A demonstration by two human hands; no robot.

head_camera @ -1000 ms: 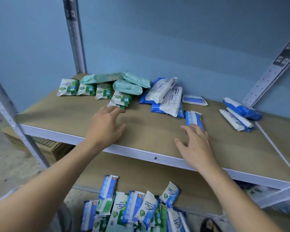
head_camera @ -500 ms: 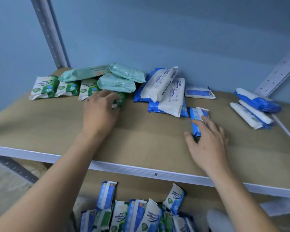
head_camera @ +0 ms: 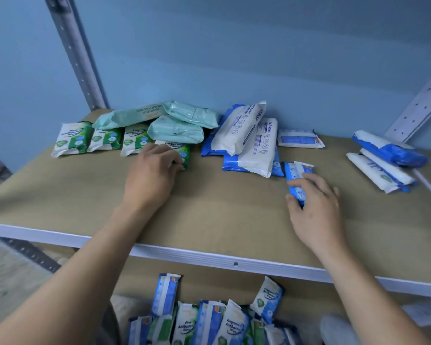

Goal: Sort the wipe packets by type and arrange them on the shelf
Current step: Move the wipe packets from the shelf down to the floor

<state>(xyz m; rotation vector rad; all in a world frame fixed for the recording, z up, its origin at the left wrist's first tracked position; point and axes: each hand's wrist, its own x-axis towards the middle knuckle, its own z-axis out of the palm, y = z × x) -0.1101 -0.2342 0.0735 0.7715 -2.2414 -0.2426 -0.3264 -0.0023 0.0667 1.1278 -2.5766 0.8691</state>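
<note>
Head view: the shelf (head_camera: 209,212) carries the sorted wipes. The left hand (head_camera: 151,178) has its fingers (head_camera: 171,158) curled onto the near end of a green packet (head_camera: 182,151). Left of those fingers lies a row of green packets (head_camera: 105,139), and just beyond them mint packs (head_camera: 177,129). The right hand (head_camera: 316,210) grasps a small blue packet (head_camera: 296,170), thumb on its left edge and fingers over its top. Just beyond lie white-and-blue packs (head_camera: 244,130); well to the right lie more blue packs (head_camera: 383,160). The lower shelf (head_camera: 209,282) holds mixed unsorted packets (head_camera: 209,319). A second ago both hands lay short of their packets; now each has closed on one.
</note>
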